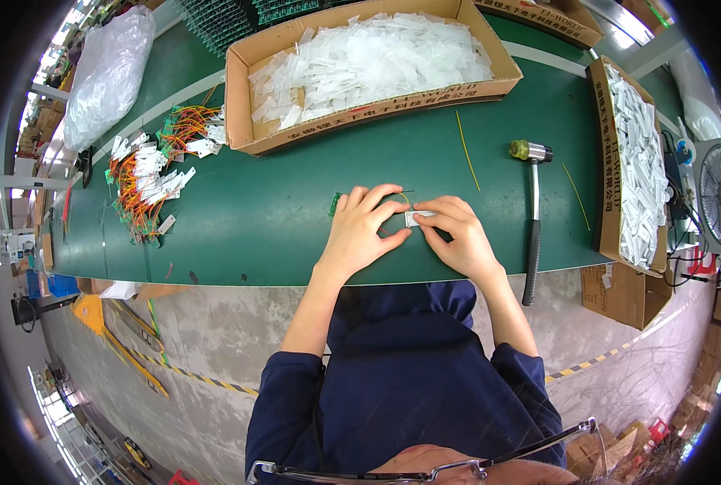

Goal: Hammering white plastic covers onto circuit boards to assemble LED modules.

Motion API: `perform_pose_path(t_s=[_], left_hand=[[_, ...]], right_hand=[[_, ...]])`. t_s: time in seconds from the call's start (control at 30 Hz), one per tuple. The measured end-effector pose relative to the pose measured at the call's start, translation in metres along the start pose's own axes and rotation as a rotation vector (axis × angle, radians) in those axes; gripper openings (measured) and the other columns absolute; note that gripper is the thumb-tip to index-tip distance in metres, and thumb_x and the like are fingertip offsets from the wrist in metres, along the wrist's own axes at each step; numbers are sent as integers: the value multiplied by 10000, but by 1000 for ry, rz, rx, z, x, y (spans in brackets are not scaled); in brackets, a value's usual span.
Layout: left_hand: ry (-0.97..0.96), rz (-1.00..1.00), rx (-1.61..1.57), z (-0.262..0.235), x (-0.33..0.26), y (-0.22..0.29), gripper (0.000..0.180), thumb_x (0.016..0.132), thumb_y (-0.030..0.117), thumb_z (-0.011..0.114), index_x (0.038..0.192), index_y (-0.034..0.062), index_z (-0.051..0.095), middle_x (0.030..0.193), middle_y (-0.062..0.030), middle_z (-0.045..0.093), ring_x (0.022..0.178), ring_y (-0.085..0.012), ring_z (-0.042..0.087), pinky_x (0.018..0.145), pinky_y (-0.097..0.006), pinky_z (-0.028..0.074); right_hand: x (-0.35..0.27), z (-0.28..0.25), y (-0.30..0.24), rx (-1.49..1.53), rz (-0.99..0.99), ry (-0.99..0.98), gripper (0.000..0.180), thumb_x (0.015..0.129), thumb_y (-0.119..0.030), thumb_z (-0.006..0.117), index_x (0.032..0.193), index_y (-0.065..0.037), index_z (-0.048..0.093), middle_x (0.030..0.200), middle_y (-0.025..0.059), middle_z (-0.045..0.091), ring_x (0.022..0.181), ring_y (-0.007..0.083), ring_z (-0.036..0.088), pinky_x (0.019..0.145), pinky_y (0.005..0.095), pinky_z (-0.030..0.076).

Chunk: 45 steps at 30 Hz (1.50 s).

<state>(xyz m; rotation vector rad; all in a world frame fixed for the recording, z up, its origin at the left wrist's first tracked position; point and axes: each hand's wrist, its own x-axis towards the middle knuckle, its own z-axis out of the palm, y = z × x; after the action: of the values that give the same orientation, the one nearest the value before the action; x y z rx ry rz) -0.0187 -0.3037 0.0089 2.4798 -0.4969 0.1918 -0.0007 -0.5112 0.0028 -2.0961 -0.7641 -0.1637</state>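
On the green table [296, 218], near its front edge, the left hand [364, 230] and right hand [457, 238] together pinch a small white plastic piece [419, 216]; a hammer [532, 218] lies just right.

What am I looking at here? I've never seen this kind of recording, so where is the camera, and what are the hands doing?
The single picture comes from a fisheye camera on a person's head, looking down, so straight edges bend. The left hand and right hand meet on a green table, pinching a small clear packet beside a small green circuit board. A cardboard box of clear packets sits beyond, a hammer lies right, and finished wired boards lie left.
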Motion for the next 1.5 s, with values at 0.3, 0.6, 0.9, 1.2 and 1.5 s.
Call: perform_pose_path(t_s=[0.3, 0.6, 0.9, 1.2, 1.5], left_hand=[[-30, -35, -12, -1, 1, 2, 332, 729, 259, 803, 1027, 152, 705, 1249, 56, 598, 1060, -215, 518, 919, -365, 400], [-13, -11, -5, 0, 1, 1, 317, 753, 293, 783, 1032, 163, 707, 1241, 58, 584, 1033, -206, 512, 886, -354, 397], [-16, -26, -23, -3, -1, 0, 300, 758, 293, 777, 1022, 170, 703, 1243, 59, 587, 1034, -209, 514, 884, -353, 395], [-5, -14, -31, 1, 0, -1, 302, 741, 257, 797, 1014, 165, 710, 1241, 61, 598, 1022, -207, 520, 903, -353, 398], [-4, -7, -39, 0, 0, -1, 302, 750, 261, 791, 1022, 159, 706, 1236, 57, 599, 1034, -208, 517, 914, -351, 392]], right_hand=[[3, -3, 1, 103, 75, -19, 229, 760, 34, 700, 975, -44, 713, 1108, 82, 682, 1042, 283, 610, 901, 379, 500], [2, -4, 1, 111, 78, -24, 242, 763, 44, 690, 990, -37, 708, 1109, 85, 678, 1055, 281, 611, 902, 377, 503], [-46, -79, -20, -603, 566, 444, 251, 906, -80, 630, 1148, -13, 626, 1088, 146, 632, 1038, 324, 589, 878, 412, 489], [-92, -92, -5, -543, 751, 174, 297, 906, -192, 669, 1077, 34, 582, 942, 149, 614, 896, 328, 602, 803, 408, 487], [-71, -112, -22, 359, 920, 356, 396, 901, -58, 669, 1231, 95, 510, 740, 60, 612, 500, 65, 503, 434, 224, 390]])
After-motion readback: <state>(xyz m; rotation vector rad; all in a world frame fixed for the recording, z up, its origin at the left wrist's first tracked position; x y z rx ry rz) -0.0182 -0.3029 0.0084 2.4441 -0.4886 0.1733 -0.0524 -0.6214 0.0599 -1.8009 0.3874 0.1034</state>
